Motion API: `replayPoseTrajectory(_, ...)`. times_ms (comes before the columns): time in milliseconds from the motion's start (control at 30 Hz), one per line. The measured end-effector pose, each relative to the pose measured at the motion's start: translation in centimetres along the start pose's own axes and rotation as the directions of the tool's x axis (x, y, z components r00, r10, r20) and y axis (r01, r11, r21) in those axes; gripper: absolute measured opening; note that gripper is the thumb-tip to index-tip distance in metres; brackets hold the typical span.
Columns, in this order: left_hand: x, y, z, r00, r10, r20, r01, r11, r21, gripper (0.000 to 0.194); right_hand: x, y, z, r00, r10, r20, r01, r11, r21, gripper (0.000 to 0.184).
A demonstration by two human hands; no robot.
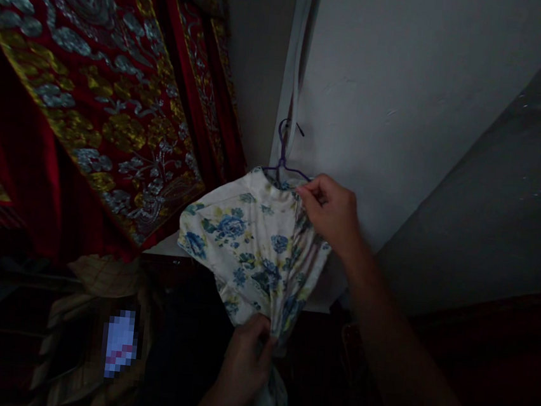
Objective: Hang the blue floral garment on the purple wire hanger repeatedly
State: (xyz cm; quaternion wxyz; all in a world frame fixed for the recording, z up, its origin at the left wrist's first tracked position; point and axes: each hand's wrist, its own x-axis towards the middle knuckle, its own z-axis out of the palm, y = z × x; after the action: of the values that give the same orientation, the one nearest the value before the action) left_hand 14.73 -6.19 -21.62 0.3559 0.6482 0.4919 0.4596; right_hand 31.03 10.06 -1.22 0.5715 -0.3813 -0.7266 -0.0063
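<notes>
A white floral blouse [267,241] with blue and yellow flowers hangs on a purple hanger [282,162], its hook caught on a wall fitting. My right hand [330,209] pinches the garment by the collar, on the right side of the neckline. Lower down, my left hand [249,354] has its fingers closed on the front edge of the cloth near the waist. Between the two hands the front edge runs nearly straight. Below my left hand the lower part of the garment falls into shadow.
Red cloth with gold and silver embroidery [113,98] hangs at the left. A pale cable [298,71] runs down the white wall [420,83]. At lower left stands a dim wooden chair-like piece [68,311] beside a pixelated patch. A dark grey sheet-like surface [500,206] slants at the right.
</notes>
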Motion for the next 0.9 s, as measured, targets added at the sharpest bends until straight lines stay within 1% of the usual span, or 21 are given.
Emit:
replayPoseTrajectory(67,1.0,0.1,-0.9,0.998,0.033,0.058,-0.033,0.999,0.000,0.017,0.5,-0.7,0.4,0.999,-0.036,0.017,0.035,0.999,0.021,0.017)
replayPoseTrajectory(133,2.6,1.1,-2.3,0.990,0.079,0.118,-0.078,0.997,-0.010,0.024,-0.3,-1.4,0.6,0.999,-0.041,-0.010,0.041,0.997,0.066,0.015)
replayPoseTrajectory(167,3.6,2.0,-3.2,0.987,0.111,0.116,-0.109,0.994,-0.018,0.027,-0.9,-1.7,0.7,0.999,-0.038,-0.031,0.040,0.995,0.088,0.014)
replayPoseTrajectory(200,4.8,3.2,-4.1,0.984,0.155,0.092,-0.153,0.988,-0.024,0.030,-1.6,-2.0,0.7,0.998,-0.038,-0.050,0.043,0.994,0.103,0.014)
replayPoseTrajectory(233,6.1,4.6,-5.1,0.977,0.211,0.034,-0.210,0.977,-0.031,0.036,-2.2,-2.2,0.8,0.997,-0.047,-0.061,0.053,0.993,0.108,0.014)
replayPoseTrajectory(267,7.5,6.2,-6.0,0.960,0.279,-0.018,-0.279,0.960,-0.022,0.044,-2.7,-2.4,0.8,0.996,-0.064,-0.065,0.070,0.992,0.102,0.013)
replayPoseTrajectory(300,9.0,7.8,-6.9,0.930,0.361,-0.061,-0.361,0.932,0.011,0.048,-3.0,-2.6,0.8,0.994,-0.087,-0.062,0.092,0.992,0.090,0.013)
replayPoseTrajectory(367,12.1,11.0,-8.6,0.838,0.534,-0.115,-0.521,0.845,0.120,0.048,-3.3,-3.0,0.8,0.990,-0.131,-0.059,0.135,0.989,0.065,0.013)
replayPoseTrajectory(400,13.5,12.3,-9.3,0.798,0.595,-0.092,-0.574,0.798,0.184,0.043,-3.2,-3.2,0.7,0.986,-0.146,-0.074,0.150,0.987,0.052,0.014)
replayPoseTrajectory(433,14.8,13.5,-9.8,0.761,0.647,-0.044,-0.619,0.745,0.250,0.033,-3.1,-3.2,0.6,0.983,-0.161,-0.089,0.165,0.986,0.040,0.014)
replayPoseTrajectory(467,15.8,14.4,-10.1,0.739,0.674,0.006,-0.644,0.704,0.301,0.023,-2.8,-3.2,0.5,0.979,-0.178,-0.094,0.182,0.983,0.029,0.014)
replayPoseTrajectory(500,16.5,15.1,-10.3,0.726,0.686,0.049,-0.658,0.672,0.340,0.016,-2.6,-3.0,0.5,0.976,-0.201,-0.082,0.204,0.979,0.025,0.013)
replayPoseTrajectory(533,17.0,15.7,-10.3,0.719,0.691,0.073,-0.663,0.652,0.368,0.013,-2.3,-2.6,0.5,0.973,-0.226,-0.052,0.228,0.973,0.028,0.013)
replayPoseTrajectory(567,17.3,16.2,-10.3,0.721,0.689,0.072,-0.657,0.648,0.385,0.014,-2.2,-2.1,0.6,0.968,-0.251,-0.007,0.251,0.967,0.039,0.014)
replayPoseTrajectory(633,17.3,16.9,-10.2,0.732,0.681,-0.003,-0.632,0.682,0.368,0.018,-2.2,-0.8,1.1,0.955,-0.273,0.114,0.265,0.961,0.079,0.018)
replayPoseTrajectory(700,17.4,17.1,-10.9,0.740,0.655,-0.151,-0.599,0.744,0.294,0.022,-3.0,0.6,2.0,0.939,-0.236,0.252,0.209,0.970,0.128,0.021)
replayPoseTrajectory(733,17.6,16.9,-11.6,0.739,0.628,-0.244,-0.579,0.777,0.247,0.024,-3.7,1.2,2.5,0.923,-0.211,0.322,0.172,0.974,0.144,0.021)
replayPoseTrajectory(767,17.9,16.4,-12.6,0.731,0.590,-0.344,-0.561,0.806,0.190,0.026,-4.6,1.6,2.9,0.904,-0.186,0.385,0.136,0.979,0.155,0.021)
replayPoseTrajectory(833,18.6,14.5,-15.4,0.709,0.492,-0.506,-0.528,0.845,0.082,0.029,-6.6,1.9,3.5,0.867,-0.132,0.481,0.056,0.984,0.169,0.021)
replayPoseTrajectory(867,18.8,13.1,-16.9,0.705,0.441,-0.556,-0.524,0.851,0.011,0.030,-7.6,1.8,3.7,0.853,-0.101,0.512,0.007,0.983,0.181,0.022)
replayPoseTrajectory(900,18.9,11.5,-18.2,0.728,0.413,-0.546,-0.505,0.863,-0.021,0.029,-8.5,1.4,3.7,0.843,-0.062,0.534,-0.055,0.978,0.201,0.023)
